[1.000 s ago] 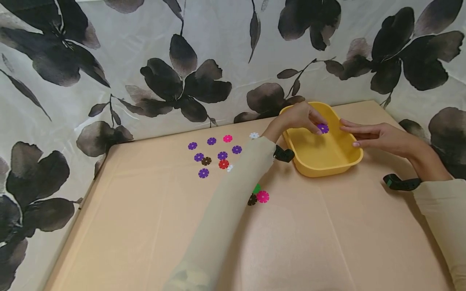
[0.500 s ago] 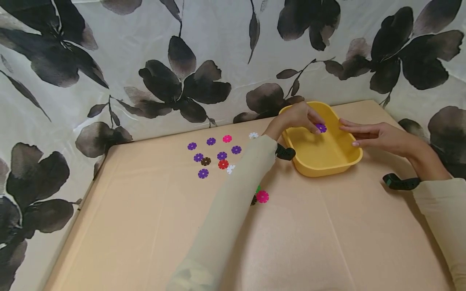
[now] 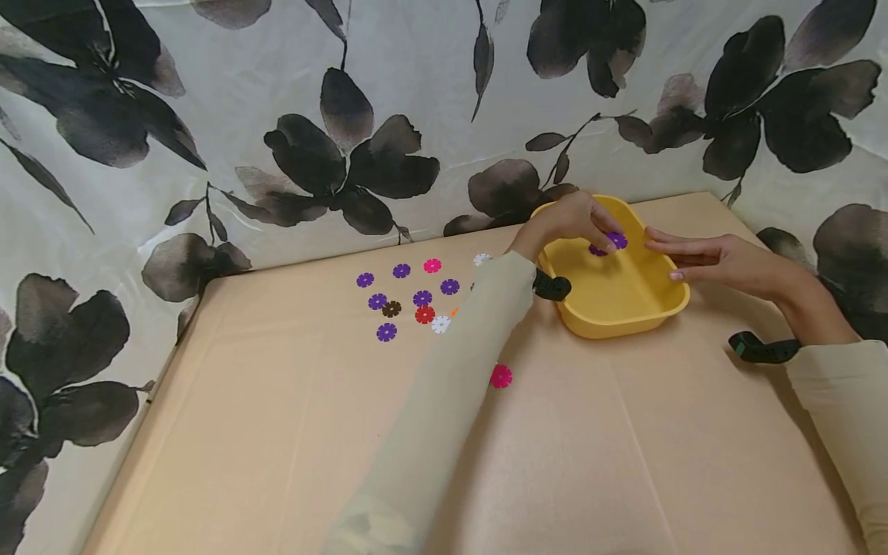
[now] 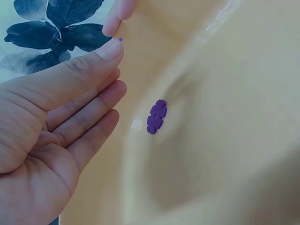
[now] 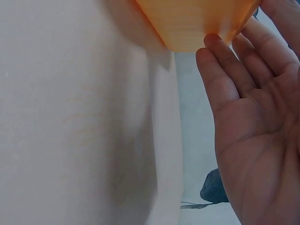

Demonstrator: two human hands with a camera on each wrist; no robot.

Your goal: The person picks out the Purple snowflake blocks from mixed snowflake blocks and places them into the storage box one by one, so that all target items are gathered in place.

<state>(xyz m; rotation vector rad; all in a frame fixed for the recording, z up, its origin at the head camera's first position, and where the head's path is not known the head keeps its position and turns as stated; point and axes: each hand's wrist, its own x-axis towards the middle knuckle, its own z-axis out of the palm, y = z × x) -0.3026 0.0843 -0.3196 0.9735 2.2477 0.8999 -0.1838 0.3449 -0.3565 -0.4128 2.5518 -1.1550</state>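
Note:
My left hand (image 3: 570, 223) reaches over the yellow container (image 3: 610, 331), thumb and fingertips pinching a purple flower-shaped disc (image 3: 617, 240). Only a speck of that disc shows at the thumb tip in the left wrist view. A second purple flower disc (image 4: 156, 116) appears inside the container, below the fingers; the head view shows it partly covered by the hand. At the container's right side is my right hand (image 3: 728, 262), its fingers extended and their tips at the outer wall. The right wrist view has its fingertips close against the orange-yellow wall (image 5: 197, 28).
Left of the container lie several flower discs in purple, brown (image 3: 391, 309), red (image 3: 425, 314), pink (image 3: 432, 265) and white (image 3: 440, 324). Another pink disc (image 3: 502, 376) lies beside the left sleeve (image 3: 444, 416), which hides part of the table. A floral cloth (image 3: 236, 139) hangs behind.
A second purple disc has come into sight under my left hand, which has shifted slightly right. The left sleeve now covers the green and brown discs near the pink one. My right hand stays put.

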